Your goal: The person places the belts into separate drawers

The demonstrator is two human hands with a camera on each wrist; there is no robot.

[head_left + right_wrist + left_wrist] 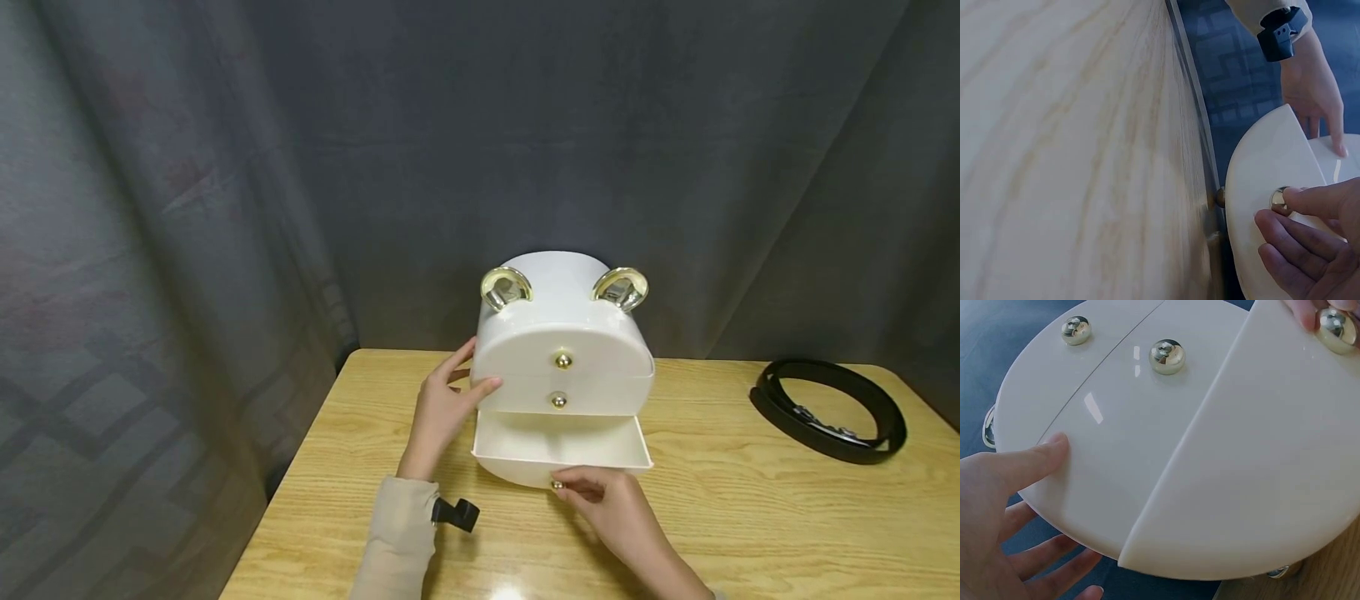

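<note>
A white round drawer box (562, 333) with two gold ears stands on the wooden table (750, 517). Its bottom drawer (558, 450) is pulled out toward me. My right hand (615, 508) pinches that drawer's gold knob (557, 484); the right wrist view shows the fingertips closed on the knob (1279, 199). My left hand (442, 408) rests against the box's left side, its thumb lying straight on the white front (1116, 456). The two upper drawers are closed, each with a gold knob (1167, 356).
A coiled black belt (828, 408) lies at the table's right. A dark grey curtain (187, 250) hangs behind and to the left. A black camera strap (455, 512) sits on my left wrist. The table's left edge is just beyond my left forearm.
</note>
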